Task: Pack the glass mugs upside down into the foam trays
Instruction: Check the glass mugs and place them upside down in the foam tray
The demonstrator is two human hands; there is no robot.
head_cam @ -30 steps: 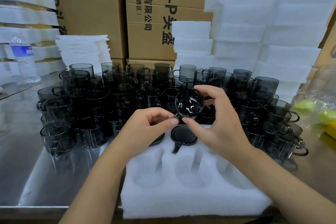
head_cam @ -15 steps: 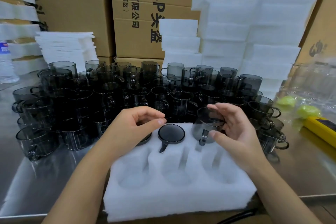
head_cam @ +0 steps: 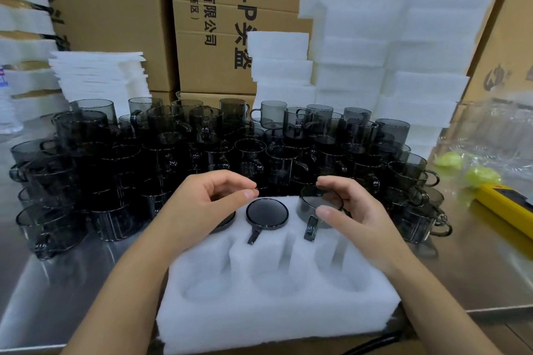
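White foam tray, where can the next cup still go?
The white foam tray has three empty round pockets along its near row. The far row is full: two upturned dark glass mugs, and the right hand lowering a third mug. Behind the tray the smoky grey glass mugs crowd the table.

1. foam tray (head_cam: 277, 305): white, soft-edged block at the near edge of the desk, with two rows of three round pockets; the three near pockets are empty.
2. middle mug (head_cam: 267, 214): smoky dark glass, upside down in the far middle pocket, flat base up, handle pointing toward the viewer.
3. right mug (head_cam: 313, 206): same dark glass, inverted, only partly sunk in the far right pocket, handle toward the viewer.
4. left mug (head_cam: 225, 220): mostly hidden, only a dark base edge shows.
5. loose mugs (head_cam: 202, 147): many, upright, crowded behind the tray.
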